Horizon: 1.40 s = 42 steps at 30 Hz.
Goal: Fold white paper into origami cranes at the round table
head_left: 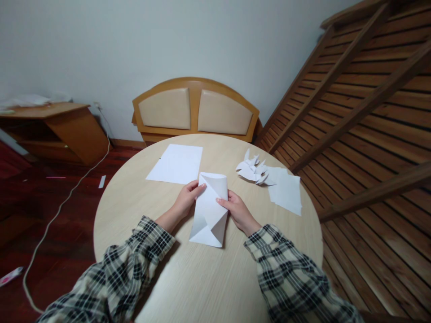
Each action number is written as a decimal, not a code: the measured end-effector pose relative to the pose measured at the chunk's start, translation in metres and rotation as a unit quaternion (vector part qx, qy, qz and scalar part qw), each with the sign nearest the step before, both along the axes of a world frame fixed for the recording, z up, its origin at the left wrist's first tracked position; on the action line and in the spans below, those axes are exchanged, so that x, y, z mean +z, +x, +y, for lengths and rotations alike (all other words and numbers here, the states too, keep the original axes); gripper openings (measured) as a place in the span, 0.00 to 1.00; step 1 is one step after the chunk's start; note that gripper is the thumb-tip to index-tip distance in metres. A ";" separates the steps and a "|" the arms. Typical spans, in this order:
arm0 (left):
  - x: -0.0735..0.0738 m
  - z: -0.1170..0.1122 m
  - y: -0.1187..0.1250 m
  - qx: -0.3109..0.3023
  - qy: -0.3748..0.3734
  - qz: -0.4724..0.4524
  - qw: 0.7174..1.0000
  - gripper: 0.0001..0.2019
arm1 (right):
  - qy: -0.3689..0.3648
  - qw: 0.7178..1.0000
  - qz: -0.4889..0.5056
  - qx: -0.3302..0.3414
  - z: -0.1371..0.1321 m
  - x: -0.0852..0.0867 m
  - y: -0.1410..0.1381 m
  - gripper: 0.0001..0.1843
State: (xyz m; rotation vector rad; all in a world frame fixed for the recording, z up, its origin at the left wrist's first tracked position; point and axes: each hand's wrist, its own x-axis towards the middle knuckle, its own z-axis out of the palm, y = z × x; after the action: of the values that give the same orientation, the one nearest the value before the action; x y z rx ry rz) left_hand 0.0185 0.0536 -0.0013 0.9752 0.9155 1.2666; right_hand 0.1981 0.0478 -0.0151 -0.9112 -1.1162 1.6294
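A partly folded white sheet of paper (210, 208) lies on the round light-wood table (188, 278), its far end curled up. My left hand (186, 200) pinches its left edge near the top. My right hand (235, 209) grips the right edge, thumb on top of the paper. Both arms wear plaid sleeves.
A flat white sheet (177, 163) lies at the far left of the table. Several small folded paper figures (252, 170) and another sheet (286, 190) lie at the right. A padded wooden headboard (195, 110) stands behind, slatted wooden frames (363, 116) lean at the right, and a cable (57, 211) runs over the floor.
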 end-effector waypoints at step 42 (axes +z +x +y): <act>0.006 -0.004 0.004 0.038 0.056 0.091 0.994 0.11 | 0.101 0.969 -0.214 -0.072 0.005 -0.018 0.001 0.21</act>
State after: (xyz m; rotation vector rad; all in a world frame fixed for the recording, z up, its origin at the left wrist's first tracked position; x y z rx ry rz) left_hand 0.0226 0.0496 0.0051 1.1686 1.0391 1.3214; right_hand 0.1995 0.0531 -0.0332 -1.2095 -1.4420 1.2036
